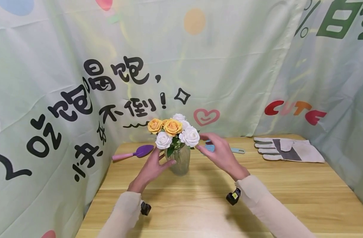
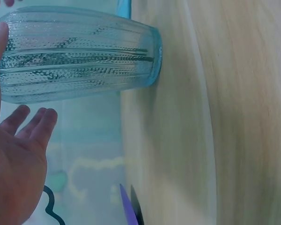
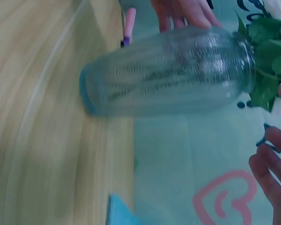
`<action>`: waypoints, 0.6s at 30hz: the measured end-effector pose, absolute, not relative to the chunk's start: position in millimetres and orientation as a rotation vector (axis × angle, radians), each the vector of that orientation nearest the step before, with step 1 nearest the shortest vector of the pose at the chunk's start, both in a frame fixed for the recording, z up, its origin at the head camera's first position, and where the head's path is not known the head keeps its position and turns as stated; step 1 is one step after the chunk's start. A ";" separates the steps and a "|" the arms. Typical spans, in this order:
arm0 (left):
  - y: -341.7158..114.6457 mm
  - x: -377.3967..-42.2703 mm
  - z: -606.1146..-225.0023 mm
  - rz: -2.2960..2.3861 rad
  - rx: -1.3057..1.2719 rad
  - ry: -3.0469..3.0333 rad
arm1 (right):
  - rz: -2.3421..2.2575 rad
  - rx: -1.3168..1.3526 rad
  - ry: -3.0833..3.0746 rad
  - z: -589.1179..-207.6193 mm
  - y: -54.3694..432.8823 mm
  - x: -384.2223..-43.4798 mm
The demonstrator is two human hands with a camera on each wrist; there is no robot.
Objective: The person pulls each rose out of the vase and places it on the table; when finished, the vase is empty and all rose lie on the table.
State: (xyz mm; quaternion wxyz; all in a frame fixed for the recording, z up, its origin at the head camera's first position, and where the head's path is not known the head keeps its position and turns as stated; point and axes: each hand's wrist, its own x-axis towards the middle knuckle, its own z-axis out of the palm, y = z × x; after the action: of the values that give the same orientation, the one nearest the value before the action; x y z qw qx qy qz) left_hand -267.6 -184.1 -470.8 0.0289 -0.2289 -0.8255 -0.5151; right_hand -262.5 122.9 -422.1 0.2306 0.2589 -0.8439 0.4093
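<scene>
A ribbed clear glass vase [image 1: 181, 162] stands upright on the wooden table, holding a bunch of orange roses [image 1: 173, 127] and white roses [image 1: 189, 136] with green leaves [image 3: 267, 47]. At the vase's left side is my left hand [image 1: 154, 167], thumb in front of the glass and fingers spread. In the left wrist view those fingers [image 2: 44, 124] reach beside the vase without closing round it. My right hand [image 1: 221, 153] hovers right of the flowers, fingertips close to a white rose. Its fingers are loosely bent and grip nothing in the right wrist view.
Behind the left hand lies a small trowel [image 1: 144, 151] with a purple blade and pink handle. A light blue tool [image 1: 237, 150] lies partly hidden behind the right hand. White and grey work gloves [image 1: 303, 152] rest at the back right. Printed curtains [image 1: 229, 72] hang around the table.
</scene>
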 end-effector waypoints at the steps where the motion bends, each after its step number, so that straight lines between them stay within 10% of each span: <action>1: -183.8 -267.7 -471.7 -1.602 -0.704 -2.543 | 1.152 0.717 -2.313 -422.2 118.3 -262.8; 18: -182.0 -265.8 -473.7 -1.704 -0.630 -2.568 | 1.265 0.728 -2.256 -423.8 69.7 -266.3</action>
State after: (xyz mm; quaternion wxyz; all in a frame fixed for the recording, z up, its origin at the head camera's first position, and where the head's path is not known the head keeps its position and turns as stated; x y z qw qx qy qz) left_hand -265.8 -182.0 -473.7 -0.0019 -0.2004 -0.8163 -0.5417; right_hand -266.3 69.7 -423.8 0.2251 0.2640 -0.8180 0.4588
